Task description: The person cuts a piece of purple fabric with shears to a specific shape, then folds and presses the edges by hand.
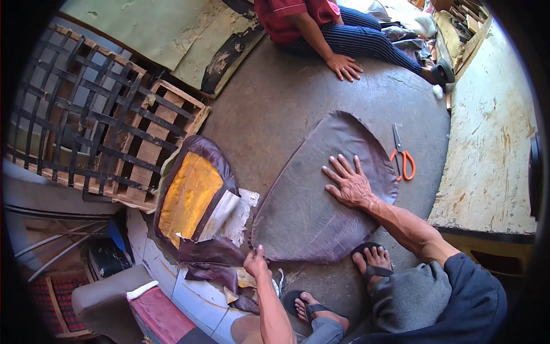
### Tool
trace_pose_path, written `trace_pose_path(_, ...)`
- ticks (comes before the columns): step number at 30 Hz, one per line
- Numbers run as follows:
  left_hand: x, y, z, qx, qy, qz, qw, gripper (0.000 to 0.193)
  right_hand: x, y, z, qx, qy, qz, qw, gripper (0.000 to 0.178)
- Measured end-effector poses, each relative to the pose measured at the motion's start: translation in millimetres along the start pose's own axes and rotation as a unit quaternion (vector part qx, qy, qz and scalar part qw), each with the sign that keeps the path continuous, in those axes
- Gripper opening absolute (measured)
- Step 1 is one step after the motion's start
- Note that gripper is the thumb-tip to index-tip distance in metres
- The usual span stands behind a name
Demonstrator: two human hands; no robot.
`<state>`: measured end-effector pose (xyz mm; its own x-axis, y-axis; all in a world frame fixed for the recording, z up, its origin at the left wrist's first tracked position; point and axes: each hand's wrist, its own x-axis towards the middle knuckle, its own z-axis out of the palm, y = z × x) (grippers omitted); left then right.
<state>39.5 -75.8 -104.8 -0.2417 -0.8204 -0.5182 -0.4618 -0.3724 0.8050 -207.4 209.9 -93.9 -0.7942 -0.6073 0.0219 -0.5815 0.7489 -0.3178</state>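
A large rounded piece of dark brown leather (309, 200) lies spread over the concrete floor in front of me. On its right half my right hand (350, 182) rests flat, fingers spread. At its near left corner my left hand (256, 262) is closed, pinching the edge; the fingertips are partly hidden. To the left lies a cushion (192, 192) with yellow-orange foam showing inside a dark maroon leather border. Maroon leather scraps (212, 252) sit just left of my left hand. Scissors with orange handles (403, 157) lie beside the leather's right edge.
A wooden frame with woven black straps (86, 114) stands at the left. Another person (321, 34) sits at the far side, one hand on the floor. A worn pale board (487, 126) borders the right. My sandalled feet (375, 264) are close to the leather's near edge.
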Motion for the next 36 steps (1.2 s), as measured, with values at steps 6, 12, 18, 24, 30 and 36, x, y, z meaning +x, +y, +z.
trace_pose_path(6, -18.7, -4.1, 12.6, -0.003, -0.054, -0.006, 0.998, 0.013, -2.5, 11.7, 8.1, -0.003, -0.002, 0.011, 1.000, 0.059)
trace_pose_path(12, -16.5, -29.3, -21.5, 0.021, -0.119, -0.021, 0.992, 0.015, 4.3, -2.4, 3.9, 0.006, -0.002, 0.001, 1.000, 0.059)
trace_pose_path(18, -31.0, -36.7, -9.2, 0.076, -0.047, 0.010, 0.996, 0.021, 5.6, 1.0, 10.4, -0.007, 0.008, -0.002, 1.000, 0.059)
trace_pose_path(24, -67.8, -20.5, -2.1, -0.050, -0.255, -0.141, 0.955, 0.019, 1.1, 13.9, 18.0, -0.031, 0.014, 0.007, 0.999, 0.059)
trace_pose_path(30, -61.9, -61.9, -9.9, 0.045, -0.061, -0.029, 0.997, 0.029, 7.3, 0.4, 19.4, -0.021, 0.018, 0.007, 1.000, 0.059)
trace_pose_path(36, -63.5, -48.1, -11.1, 0.042, -0.152, -0.102, 0.982, 0.025, -4.2, -11.8, 11.9, -0.014, 0.003, 0.043, 0.999, 0.061)
